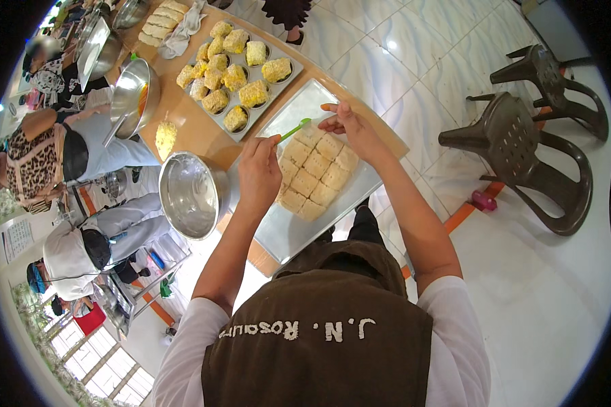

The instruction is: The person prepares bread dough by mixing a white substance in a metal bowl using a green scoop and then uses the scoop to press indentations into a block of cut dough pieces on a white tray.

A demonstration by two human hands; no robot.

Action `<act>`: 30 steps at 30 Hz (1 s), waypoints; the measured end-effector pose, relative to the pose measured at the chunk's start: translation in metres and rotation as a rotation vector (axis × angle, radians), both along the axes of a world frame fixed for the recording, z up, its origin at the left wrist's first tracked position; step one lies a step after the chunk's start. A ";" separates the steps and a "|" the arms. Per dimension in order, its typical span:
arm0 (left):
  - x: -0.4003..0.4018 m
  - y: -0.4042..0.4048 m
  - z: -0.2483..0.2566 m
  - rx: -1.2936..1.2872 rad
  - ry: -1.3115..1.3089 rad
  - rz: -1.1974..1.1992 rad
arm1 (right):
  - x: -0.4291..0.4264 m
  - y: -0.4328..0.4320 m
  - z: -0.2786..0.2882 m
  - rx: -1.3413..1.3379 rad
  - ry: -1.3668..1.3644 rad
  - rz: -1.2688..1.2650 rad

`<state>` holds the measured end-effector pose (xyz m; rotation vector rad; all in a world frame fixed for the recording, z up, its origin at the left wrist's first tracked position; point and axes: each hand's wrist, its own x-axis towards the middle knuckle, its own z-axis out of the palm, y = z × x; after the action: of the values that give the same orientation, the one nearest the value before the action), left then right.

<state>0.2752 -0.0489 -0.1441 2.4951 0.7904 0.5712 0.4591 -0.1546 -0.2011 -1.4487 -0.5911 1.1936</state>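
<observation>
My left hand (260,175) grips a slim green plastic utensil (294,131) that slants over the far corner of a pale pastry slab (315,173). The slab is divided into several rectangular pieces, with small pricked holes on top. It lies on a metal baking sheet (275,231). At the slab's far right corner is my right hand (354,129), its fingers apart and nothing visible in them. One fingertip looks orange. Whether those fingers touch the pastry is hard to tell. A deep steel bowl (189,196) with smears inside stands left of my left hand.
Beyond the sheet, a muffin tin (244,135) bears several yellow-coated cakes (254,94). A yellow shredded heap (166,137), a handled steel bowl (132,109), a white cloth (182,35) and pale rolls (160,23) share the table. Brown plastic chairs (509,132) stand right; people work left.
</observation>
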 end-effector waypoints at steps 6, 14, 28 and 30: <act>-0.010 -0.011 0.003 -0.037 0.084 0.065 | 0.000 0.001 -0.001 -0.001 0.010 0.002; -0.015 -0.021 0.007 -0.016 0.064 0.104 | 0.000 0.001 -0.003 0.001 -0.007 0.007; -0.025 -0.020 0.006 0.071 0.025 0.061 | 0.000 -0.001 0.000 -0.001 -0.021 0.013; -0.022 -0.021 0.006 0.050 0.021 0.053 | 0.000 0.000 -0.006 0.024 -0.002 0.000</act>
<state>0.2534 -0.0700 -0.1377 2.5360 0.8631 0.5909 0.4594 -0.1543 -0.2067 -1.4298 -0.6053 1.1816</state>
